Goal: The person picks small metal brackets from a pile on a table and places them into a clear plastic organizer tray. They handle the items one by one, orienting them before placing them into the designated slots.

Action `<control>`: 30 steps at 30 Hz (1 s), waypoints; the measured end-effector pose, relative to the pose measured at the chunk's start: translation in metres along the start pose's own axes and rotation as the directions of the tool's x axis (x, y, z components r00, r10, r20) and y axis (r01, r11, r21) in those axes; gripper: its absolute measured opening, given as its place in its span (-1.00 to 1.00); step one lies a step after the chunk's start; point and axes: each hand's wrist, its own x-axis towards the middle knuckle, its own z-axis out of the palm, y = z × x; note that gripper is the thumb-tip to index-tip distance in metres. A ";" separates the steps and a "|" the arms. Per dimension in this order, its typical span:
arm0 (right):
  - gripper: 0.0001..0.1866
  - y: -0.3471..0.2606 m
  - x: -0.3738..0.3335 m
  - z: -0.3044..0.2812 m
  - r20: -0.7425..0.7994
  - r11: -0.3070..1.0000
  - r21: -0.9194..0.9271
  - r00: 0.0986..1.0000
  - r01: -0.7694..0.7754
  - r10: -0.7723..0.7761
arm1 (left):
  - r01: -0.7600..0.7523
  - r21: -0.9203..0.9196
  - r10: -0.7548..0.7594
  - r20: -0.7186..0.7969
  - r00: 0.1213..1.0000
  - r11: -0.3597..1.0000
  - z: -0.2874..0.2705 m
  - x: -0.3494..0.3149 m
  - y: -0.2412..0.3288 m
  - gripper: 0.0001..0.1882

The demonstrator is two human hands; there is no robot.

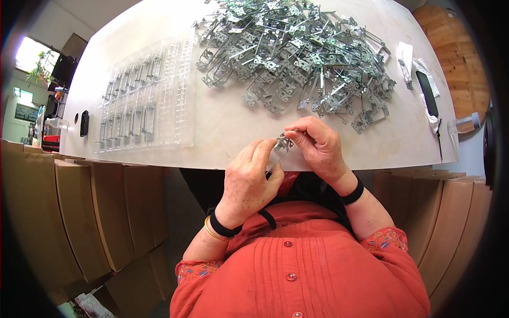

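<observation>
Between my two hands, just above the table's front edge, is a small stamped metal bracket (pixel 283 142) with cut-out holes. My left hand (pixel 249 177) is closed, its thumb and fingers pinching the bracket's left and lower side. From the other side my right hand (pixel 317 146) pinches its upper part between thumb and forefinger. My fingers hide some of the bracket. A large heap of similar metal brackets (pixel 297 58) with thin rods lies beyond my hands. To the left, a clear plastic tray (pixel 183 106) holds rows of these metal parts.
The white table (pixel 222 151) curves across in front of me. At its right lie a dark flat phone-like object (pixel 427 93) and a white packet (pixel 405 61). A small black object (pixel 84 123) sits at the left edge. Cardboard boxes (pixel 79 212) stand on both sides below.
</observation>
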 end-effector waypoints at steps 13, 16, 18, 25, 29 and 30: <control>-0.94 -0.001 -0.006 -0.001 -0.004 0.990 0.024 0.990 -0.139 0.139 | -0.037 0.011 0.038 -0.040 0.998 0.999 0.002 -0.001 -0.002 -0.55; -0.91 0.007 -0.008 0.001 -0.001 0.987 0.061 0.989 -0.145 0.146 | -0.014 0.032 0.015 -0.028 1.000 0.999 0.002 -0.001 -0.002 -0.56; -0.91 0.005 -0.007 0.001 0.037 0.985 0.078 0.988 -0.151 0.149 | -0.021 0.072 0.023 -0.031 0.999 0.997 0.001 -0.003 -0.004 -0.56; -0.91 0.005 -0.008 0.000 0.097 0.961 0.204 0.981 -0.187 0.170 | -0.127 0.223 0.135 -0.019 0.991 0.966 0.000 -0.002 -0.008 -0.56; -0.91 0.006 -0.011 0.000 0.103 0.931 0.318 0.983 -0.177 0.152 | -0.154 0.280 0.165 -0.014 0.986 0.947 0.001 0.000 -0.006 -0.54; -0.91 0.006 -0.012 -0.001 0.099 0.926 0.336 0.984 -0.173 0.148 | -0.162 0.291 0.172 -0.008 0.985 0.943 0.000 0.001 -0.003 -0.55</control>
